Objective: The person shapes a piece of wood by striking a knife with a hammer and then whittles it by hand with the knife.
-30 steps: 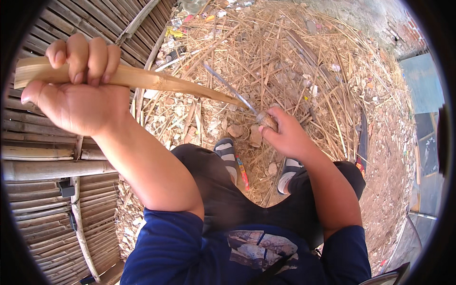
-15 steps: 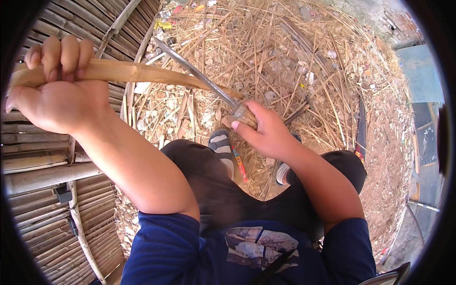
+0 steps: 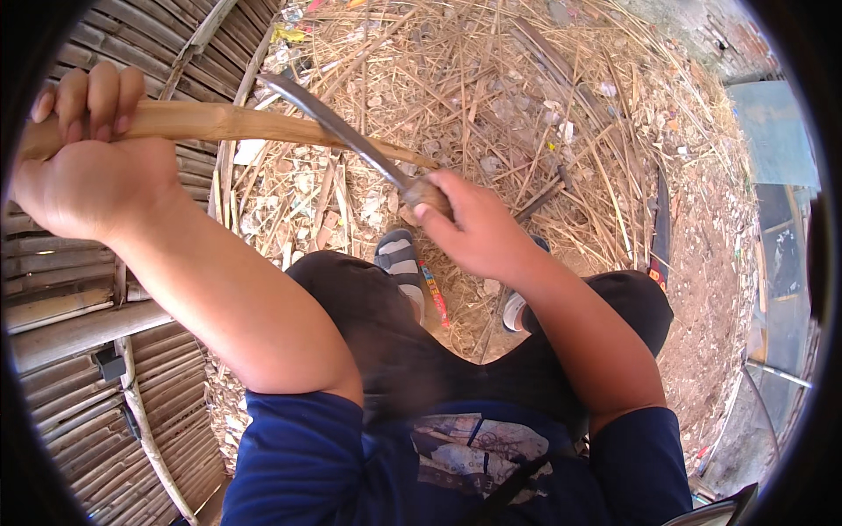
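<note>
Bamboo-slat walling (image 3: 74, 416) fills the left side, straw-littered ground (image 3: 412, 74) spreads out ahead, a sandalled left foot (image 3: 399, 263) rests below; and up at the far left we have the left hand (image 3: 101, 180), clamped around the thick end of a split bamboo strip (image 3: 189, 121), fingers over the top and palm beneath; across comes the right hand (image 3: 478, 223), wrapped around the wooden handle (image 3: 430, 202) of a curved-blade knife, the two hands well apart; now look at the crossing, because that is the crux: the strip's long axis runs rightward from the left hand, dipping slightly and tapering to a tip just beside the right hand, while the blade (image 3: 364, 147) slants up and left from its handle, passing over the strip nearer the thin end; the right hand is plainly the closer one to that crossing; whether the edge touches the wood, I cannot tell from here; the strip's butt and the left thumb are lost at the dark rim, and the right forearm hides most of the right foot.
</note>
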{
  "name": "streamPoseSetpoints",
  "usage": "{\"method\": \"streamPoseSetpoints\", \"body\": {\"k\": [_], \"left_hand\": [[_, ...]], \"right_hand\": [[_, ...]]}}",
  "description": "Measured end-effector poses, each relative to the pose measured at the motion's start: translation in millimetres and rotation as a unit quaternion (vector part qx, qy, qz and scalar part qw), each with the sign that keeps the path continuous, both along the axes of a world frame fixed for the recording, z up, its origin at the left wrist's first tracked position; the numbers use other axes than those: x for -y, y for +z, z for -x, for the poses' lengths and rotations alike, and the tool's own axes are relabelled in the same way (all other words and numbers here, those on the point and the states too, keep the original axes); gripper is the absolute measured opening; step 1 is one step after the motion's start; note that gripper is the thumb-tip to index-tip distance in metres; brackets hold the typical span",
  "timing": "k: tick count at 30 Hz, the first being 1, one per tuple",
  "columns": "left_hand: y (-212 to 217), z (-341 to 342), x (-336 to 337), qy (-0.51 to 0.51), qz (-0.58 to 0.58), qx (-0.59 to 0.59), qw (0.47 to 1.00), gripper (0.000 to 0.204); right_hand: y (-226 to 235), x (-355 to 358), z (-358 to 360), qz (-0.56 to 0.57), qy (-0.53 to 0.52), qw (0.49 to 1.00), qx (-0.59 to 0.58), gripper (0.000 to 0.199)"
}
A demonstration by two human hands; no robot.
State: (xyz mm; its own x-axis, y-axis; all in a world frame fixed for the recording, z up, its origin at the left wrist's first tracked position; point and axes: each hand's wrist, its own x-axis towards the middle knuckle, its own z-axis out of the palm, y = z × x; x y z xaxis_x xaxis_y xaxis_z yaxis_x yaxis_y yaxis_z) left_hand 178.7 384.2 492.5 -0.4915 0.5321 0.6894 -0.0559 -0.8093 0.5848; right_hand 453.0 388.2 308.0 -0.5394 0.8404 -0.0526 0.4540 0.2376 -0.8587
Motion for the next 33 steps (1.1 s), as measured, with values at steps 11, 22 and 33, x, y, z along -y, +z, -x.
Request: {"method": "streamPoseSetpoints", "body": {"k": [11,22,33], "left_hand": [[-1.7,16.7,1.0,0.06,0.014,0.046,0.997,0.023],[-1.1,14.8,-1.3,0.129,0.015,0.041,0.991,0.047],[-0.6,11.9,0.3,0.04,0.007,0.017,0.999,0.047]], "right_hand": [[-51.3,12.7,-3.6,0.007,-0.055,0.997,0.051,0.054],[-39.2,-1.8,-11.3,-0.068,-0.051,0.993,0.078,0.049],[-16.6,-12.6,-20.3,-0.097,-0.003,0.995,0.031,0.042]]}}
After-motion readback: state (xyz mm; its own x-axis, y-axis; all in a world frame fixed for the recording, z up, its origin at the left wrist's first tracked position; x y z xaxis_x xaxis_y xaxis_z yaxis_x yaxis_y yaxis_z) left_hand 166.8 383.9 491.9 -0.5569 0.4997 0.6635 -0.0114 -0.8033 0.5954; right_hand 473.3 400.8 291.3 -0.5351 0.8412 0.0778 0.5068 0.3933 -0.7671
